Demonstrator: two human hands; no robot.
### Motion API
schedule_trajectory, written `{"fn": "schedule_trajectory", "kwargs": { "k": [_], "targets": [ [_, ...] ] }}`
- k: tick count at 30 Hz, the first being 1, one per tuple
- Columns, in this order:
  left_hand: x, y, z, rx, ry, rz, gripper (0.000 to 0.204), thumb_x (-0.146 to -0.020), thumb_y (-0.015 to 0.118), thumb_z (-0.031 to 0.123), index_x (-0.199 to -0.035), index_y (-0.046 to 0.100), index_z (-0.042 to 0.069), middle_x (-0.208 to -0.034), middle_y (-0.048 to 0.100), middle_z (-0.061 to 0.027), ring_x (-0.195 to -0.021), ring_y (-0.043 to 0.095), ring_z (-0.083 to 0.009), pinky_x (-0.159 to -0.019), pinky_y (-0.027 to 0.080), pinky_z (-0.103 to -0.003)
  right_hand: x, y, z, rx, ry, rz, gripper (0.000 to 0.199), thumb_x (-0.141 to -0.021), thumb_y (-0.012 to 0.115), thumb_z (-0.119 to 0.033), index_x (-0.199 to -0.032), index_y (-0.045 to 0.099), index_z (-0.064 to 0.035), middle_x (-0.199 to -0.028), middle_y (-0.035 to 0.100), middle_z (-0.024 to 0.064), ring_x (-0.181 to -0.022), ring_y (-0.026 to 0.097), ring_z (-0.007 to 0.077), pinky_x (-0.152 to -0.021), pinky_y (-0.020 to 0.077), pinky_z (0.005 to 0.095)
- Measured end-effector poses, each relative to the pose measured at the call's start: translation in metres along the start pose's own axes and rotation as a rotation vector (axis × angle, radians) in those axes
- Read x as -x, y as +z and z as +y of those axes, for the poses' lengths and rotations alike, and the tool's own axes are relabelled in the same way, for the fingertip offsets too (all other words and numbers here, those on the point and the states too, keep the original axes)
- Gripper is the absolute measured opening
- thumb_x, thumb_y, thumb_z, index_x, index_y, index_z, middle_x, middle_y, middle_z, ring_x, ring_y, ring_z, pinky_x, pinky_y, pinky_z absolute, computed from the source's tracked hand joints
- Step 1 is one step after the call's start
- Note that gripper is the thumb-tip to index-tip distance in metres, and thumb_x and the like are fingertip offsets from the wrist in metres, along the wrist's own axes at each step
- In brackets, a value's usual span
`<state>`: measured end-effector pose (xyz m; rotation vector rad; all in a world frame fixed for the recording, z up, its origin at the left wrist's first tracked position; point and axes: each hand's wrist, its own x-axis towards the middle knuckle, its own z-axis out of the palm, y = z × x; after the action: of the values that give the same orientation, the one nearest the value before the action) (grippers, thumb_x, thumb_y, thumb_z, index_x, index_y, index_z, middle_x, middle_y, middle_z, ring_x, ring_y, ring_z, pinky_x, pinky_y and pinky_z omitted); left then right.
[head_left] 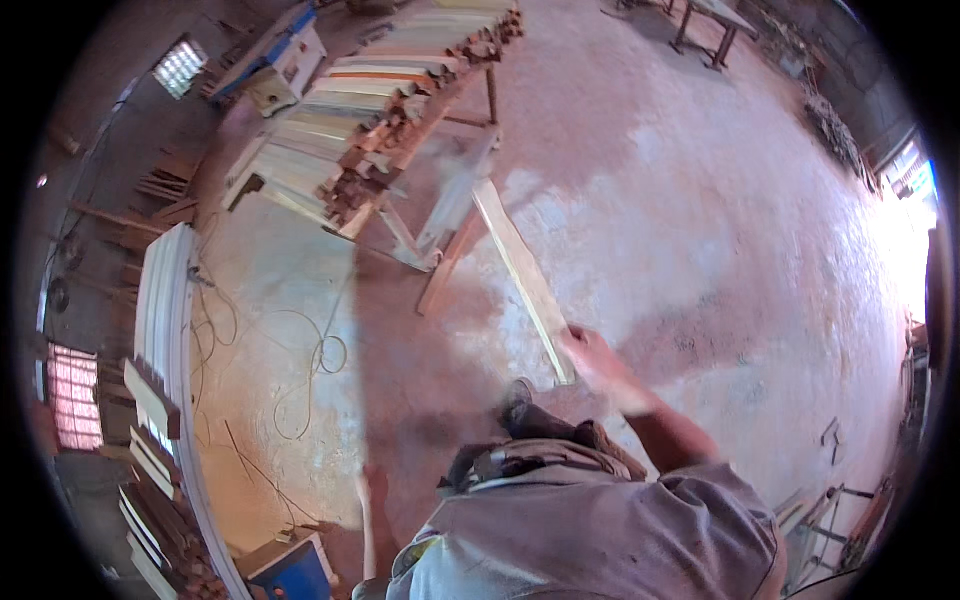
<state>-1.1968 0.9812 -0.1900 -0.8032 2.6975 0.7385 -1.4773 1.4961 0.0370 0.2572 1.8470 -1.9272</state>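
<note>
A barred window (75, 395) glows at the far left of a workshop, above wooden boards (150, 400) stacked in the lower corner beside a long pale panel (165, 300) with a ridged face. Farther back stands a blue-and-white machine (303, 62), while a blue box (290, 575) sits at the lower edge and a thin cable (318, 355) lies in loops across the worn floor (740, 240). The person's left hand (373, 483) hangs low at the side, over the floor and apart from the timber; it is blurred, and whether its fingers are curled or spread cannot be told. Beyond it, a rack of pale slats (370, 90) runs toward the back, with a reddish strip of wood (448, 268) slanting down near its front end. At center, a wooden plank (525, 275) tilts from the person's side toward the rack, its near end just beside a dark shoe (518, 395). The right hand (590, 355), arm reaching forward, is clamped on the plank's right edge near that end. Farther right, a table (718, 15) stands at the back, a metal frame (825, 525) occupies the lower corner, and daylight floods through a bright opening (910, 210).
</note>
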Motion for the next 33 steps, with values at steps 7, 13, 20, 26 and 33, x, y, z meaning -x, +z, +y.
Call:
{"fn": "schedule_trajectory", "kwargs": {
  "k": [7,13,20,26,33],
  "targets": [
    [0.048,0.052,0.058,0.55,-0.731,-0.435,0.014,-0.087,0.064,0.021,-0.084,0.063,0.007,-0.079,0.064,-0.0104,-0.068,0.063,-0.0252,-0.057,0.05,-0.041,-0.143,-0.061,-0.113,-0.186,0.04,-0.036,0.046,-0.1,0.058,-0.037,-0.121,0.061,0.0035,-0.084,0.066,0.0061,-0.071,0.064,0.0145,-0.062,0.0516,0.0326],
    [-0.109,0.075,0.179,0.628,-0.576,-0.51,0.013,-0.089,0.063,0.02,-0.086,0.061,0.008,-0.076,0.061,-0.0084,-0.064,0.062,-0.0234,-0.054,0.05,-0.039,-0.271,-0.103,-0.179,0.036,0.078,-0.009,0.052,-0.1,0.056,-0.043,-0.116,0.064,0.0051,-0.086,0.066,0.0055,-0.076,0.062,0.0116,-0.067,0.0503,0.031],
    [-0.31,0.035,0.263,1.044,-0.614,-0.348,0.011,-0.091,0.062,0.019,-0.088,0.059,0.009,-0.072,0.058,-0.0061,-0.06,0.061,-0.0212,-0.05,0.05,-0.037,-0.412,-0.164,-0.265,0.499,-0.127,0.206,0.048,-0.094,0.064,-0.04,-0.111,0.067,0.0049,-0.086,0.065,0.011,-0.08,0.062,0.0179,-0.071,0.0496,0.0374],
    [-0.37,0.03,0.306,1.247,-0.72,-0.081,0.01,-0.093,0.061,0.02,-0.091,0.058,0.011,-0.07,0.056,-0.0049,-0.059,0.061,-0.0217,-0.049,0.05,-0.036,-0.601,-0.229,-0.395,1.107,-0.51,0.397,0.035,-0.086,0.072,-0.032,-0.101,0.067,-0.0011,-0.09,0.065,0.0226,-0.085,0.067,0.0359,-0.072,0.0503,0.0445],
    [-0.322,0.026,0.515,1.094,-1.014,0.158,0.015,-0.093,0.061,0.023,-0.086,0.063,0.01,-0.069,0.058,-0.0036,-0.062,0.063,-0.0221,-0.055,0.053,-0.037,-0.837,-0.254,-0.521,1.265,-0.636,0.389,0.04,-0.086,0.071,-0.036,-0.107,0.069,-0.0025,-0.12,0.065,0.0203,-0.107,0.065,0.0399,-0.089,0.0534,0.0487]
  ]
}}
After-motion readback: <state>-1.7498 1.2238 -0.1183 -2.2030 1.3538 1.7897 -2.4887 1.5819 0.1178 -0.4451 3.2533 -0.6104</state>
